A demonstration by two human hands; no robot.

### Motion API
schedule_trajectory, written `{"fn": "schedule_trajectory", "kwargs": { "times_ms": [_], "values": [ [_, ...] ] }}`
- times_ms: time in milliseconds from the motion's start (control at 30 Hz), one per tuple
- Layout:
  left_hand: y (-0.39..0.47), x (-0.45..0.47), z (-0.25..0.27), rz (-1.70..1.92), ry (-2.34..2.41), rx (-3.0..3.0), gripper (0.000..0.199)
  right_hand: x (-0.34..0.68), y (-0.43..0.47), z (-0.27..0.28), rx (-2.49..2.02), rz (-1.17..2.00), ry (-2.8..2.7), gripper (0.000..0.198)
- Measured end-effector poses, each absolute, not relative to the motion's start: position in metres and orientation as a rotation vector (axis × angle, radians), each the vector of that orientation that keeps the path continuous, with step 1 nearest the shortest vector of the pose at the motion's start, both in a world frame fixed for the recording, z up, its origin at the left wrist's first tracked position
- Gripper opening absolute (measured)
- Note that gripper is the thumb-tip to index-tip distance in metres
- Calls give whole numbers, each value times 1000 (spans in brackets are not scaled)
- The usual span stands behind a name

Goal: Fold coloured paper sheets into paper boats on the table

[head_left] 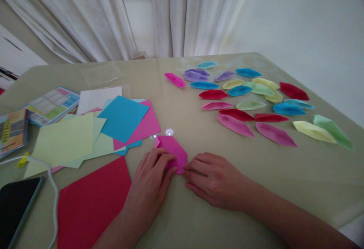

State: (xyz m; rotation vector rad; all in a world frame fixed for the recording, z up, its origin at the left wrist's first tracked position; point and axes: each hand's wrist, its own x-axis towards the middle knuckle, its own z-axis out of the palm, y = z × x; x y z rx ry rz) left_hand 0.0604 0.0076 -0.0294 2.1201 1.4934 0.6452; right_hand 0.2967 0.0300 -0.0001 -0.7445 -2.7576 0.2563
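A magenta sheet of origami paper (176, 151), partly folded with its corners turned in, lies on the table between my hands. My left hand (153, 175) rests over its left and near side, thumb and fingers pinching the near edge. At the near right corner, my right hand (210, 178) has its fingertips closed on the paper's edge. A red paper square (93, 199) lies flat beside my left hand and forearm. Part of the magenta sheet is hidden under my left fingers.
Several folded paper boats (213, 94) in many colours spread over the right half of the table. Loose coloured sheets (66, 139) overlap at the left, near booklets (54, 104). A phone (18, 207) and white cable (54, 192) lie at the near left.
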Motion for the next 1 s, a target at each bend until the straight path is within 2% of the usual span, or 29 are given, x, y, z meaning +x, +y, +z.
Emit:
{"fn": "schedule_trajectory", "kwargs": {
  "times_ms": [267, 600, 1000],
  "values": [
    [4, 58, -30, 706, 1466, 2199, 6, 295, 33, -1, -732, 245, -2740, 17],
    [6, 62, -29, 714, 1519, 2185, 16, 295, 31, 1, -757, 272, -2746, 14],
    [6, 62, -28, 725, 1519, 2221, 15, 295, 32, 2, -758, 247, -2772, 17]
  ]
}}
